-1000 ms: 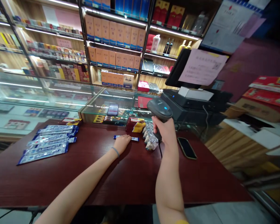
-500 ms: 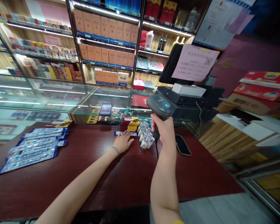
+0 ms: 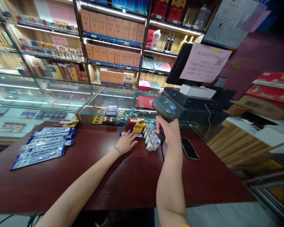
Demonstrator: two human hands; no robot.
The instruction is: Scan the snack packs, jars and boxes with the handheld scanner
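My right hand (image 3: 171,129) is wrapped round the handle of a black barcode scanner (image 3: 165,108), held up above the counter with a blue light lit on its head. My left hand (image 3: 126,142), with a grey band at the wrist, lies flat with fingers spread. Its fingertips rest on or just before a narrow blue-and-white packet (image 3: 139,135), partly hidden by them. Right behind stands a stack of red and yellow packets (image 3: 138,126). Several small silver-topped packs (image 3: 151,138) sit in a cluster between that stack and the scanner.
Long blue-and-white packets (image 3: 44,146) lie overlapped on the left of the brown counter (image 3: 90,189). A phone (image 3: 190,148) lies right of my right forearm. Behind are a glass display case (image 3: 90,105) and a monitor (image 3: 178,64) with a pink paper sheet.
The whole view has shifted slightly, so things appear a little further right. Both hands keep nearly the same pose, the scanner still in my right hand.
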